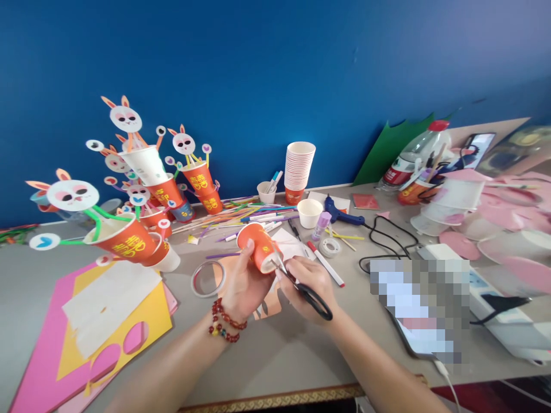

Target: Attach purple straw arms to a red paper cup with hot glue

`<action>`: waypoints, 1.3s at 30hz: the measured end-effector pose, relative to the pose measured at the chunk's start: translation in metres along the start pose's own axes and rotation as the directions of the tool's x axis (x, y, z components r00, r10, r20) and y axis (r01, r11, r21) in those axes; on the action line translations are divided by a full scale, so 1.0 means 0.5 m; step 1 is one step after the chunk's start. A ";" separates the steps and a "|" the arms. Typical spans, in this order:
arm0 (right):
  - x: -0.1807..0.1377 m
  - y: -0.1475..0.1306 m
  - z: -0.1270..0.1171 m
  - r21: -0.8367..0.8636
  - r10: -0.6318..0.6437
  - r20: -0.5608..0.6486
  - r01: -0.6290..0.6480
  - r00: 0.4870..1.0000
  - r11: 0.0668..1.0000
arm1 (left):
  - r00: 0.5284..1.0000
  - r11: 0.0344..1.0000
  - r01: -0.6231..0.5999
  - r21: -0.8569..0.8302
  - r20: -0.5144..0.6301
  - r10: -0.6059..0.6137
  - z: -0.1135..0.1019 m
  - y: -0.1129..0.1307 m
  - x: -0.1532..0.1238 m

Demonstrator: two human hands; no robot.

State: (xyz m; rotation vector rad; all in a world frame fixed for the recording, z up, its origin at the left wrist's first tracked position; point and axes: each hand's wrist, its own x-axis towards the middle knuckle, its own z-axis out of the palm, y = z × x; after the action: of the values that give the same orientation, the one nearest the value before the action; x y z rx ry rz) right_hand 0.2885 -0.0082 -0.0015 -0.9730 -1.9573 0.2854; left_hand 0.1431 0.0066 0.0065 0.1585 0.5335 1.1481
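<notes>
My left hand [240, 283] is wrapped round an orange paper cup [260, 245], holding it on its side just above the table, mouth towards my right hand. My right hand [306, 281] grips black-handled scissors [307, 292] whose blades reach the cup's rim. A red bead bracelet [224, 321] sits on my left wrist. A cut piece of orange paper [267, 307] lies under my hands.
Finished rabbit cups [129, 241] stand at the left with pink and yellow sheets [64, 338]. A tape roll [208, 279], straws [241, 221], a cup stack [298, 169], a marker [326, 264], a blue glue gun [342, 215], a phone [419, 327] and a power strip [499, 312] surround my hands.
</notes>
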 end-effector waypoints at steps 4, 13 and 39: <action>-0.005 -0.009 0.003 0.057 0.115 0.021 -0.116 0.993 0.992 | 0.999 0.998 -0.037 -0.041 -0.038 0.036 0.005 0.004 0.001; -0.004 0.008 0.007 -0.058 -0.122 0.032 0.124 0.992 0.991 | 0.996 1.000 0.002 -0.004 -0.094 -0.002 0.011 -0.003 -0.006; -0.023 -0.024 0.036 0.795 0.610 0.266 -0.528 0.746 0.299 | 0.976 1.000 -0.016 -0.025 0.215 0.021 0.008 -0.017 -0.011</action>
State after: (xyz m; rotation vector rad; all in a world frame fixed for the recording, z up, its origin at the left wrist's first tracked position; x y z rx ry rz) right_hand 0.2710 -0.0214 -0.0127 -0.9199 -1.0062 1.4513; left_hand 0.1505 -0.0011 0.0084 0.2652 0.3271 1.1384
